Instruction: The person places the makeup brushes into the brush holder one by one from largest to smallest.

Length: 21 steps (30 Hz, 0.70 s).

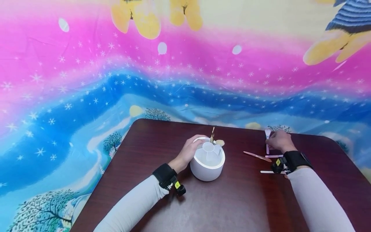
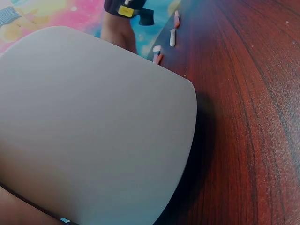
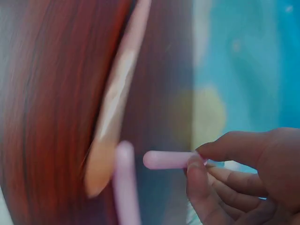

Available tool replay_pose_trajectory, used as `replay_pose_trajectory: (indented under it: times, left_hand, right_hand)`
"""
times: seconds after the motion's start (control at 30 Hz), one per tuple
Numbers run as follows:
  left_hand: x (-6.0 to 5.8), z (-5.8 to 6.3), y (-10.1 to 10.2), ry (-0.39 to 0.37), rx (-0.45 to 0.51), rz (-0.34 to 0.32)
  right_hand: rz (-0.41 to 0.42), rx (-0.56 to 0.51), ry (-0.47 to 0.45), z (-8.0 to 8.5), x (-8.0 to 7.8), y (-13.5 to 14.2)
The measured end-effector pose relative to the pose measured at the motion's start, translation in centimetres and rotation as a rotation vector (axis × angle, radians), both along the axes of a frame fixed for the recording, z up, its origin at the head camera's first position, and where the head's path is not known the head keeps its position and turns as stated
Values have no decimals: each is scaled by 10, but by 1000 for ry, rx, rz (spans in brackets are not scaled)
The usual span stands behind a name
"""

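At the fingertips of my right hand [image 1: 280, 141]: one pink-handled brush [image 3: 168, 160], pinched.
Grip narrow, on the handle. Bristles point beyond my fingers, away from me; handle end towards me, long axis running outward. My left hand [image 1: 186, 153] grips the white holder [image 1: 207, 171]. Step judged: pick-up; next move calls for a level lift. Lifted or resting: cannot tell.

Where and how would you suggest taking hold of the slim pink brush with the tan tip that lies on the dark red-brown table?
I'd pinch the slim pink brush by its handle, at the end nearer the round white pot, coming down from above. It lies flat with that end uncrowded, whereas its tan tip sits close to another brush's smooth pink handle.
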<state>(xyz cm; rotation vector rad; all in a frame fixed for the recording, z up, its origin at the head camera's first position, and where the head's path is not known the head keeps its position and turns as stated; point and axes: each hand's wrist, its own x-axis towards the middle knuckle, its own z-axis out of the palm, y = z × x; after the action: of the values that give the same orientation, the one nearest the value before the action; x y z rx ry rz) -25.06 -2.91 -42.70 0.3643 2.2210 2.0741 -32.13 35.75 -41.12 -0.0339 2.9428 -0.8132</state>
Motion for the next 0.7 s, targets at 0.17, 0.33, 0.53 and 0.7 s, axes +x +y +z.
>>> replay_pose_trajectory:
  times: [0.17,0.33,0.53,0.7]
  left_hand:
    - [0,-2,-1,-4,-1,-2]
    - [2,-2,-1,-3,19,-5]
    - [2,-1,-1,8,19,-9]
    - [2,1,0,24,33,-4]
  right_hand:
    - [77,-157,97,21,11,-22]
    - [156,-227,191,48,35,-56]
    - [259,-306,242,72,60,-96]
    - [305,-347,266,83,80,-123]
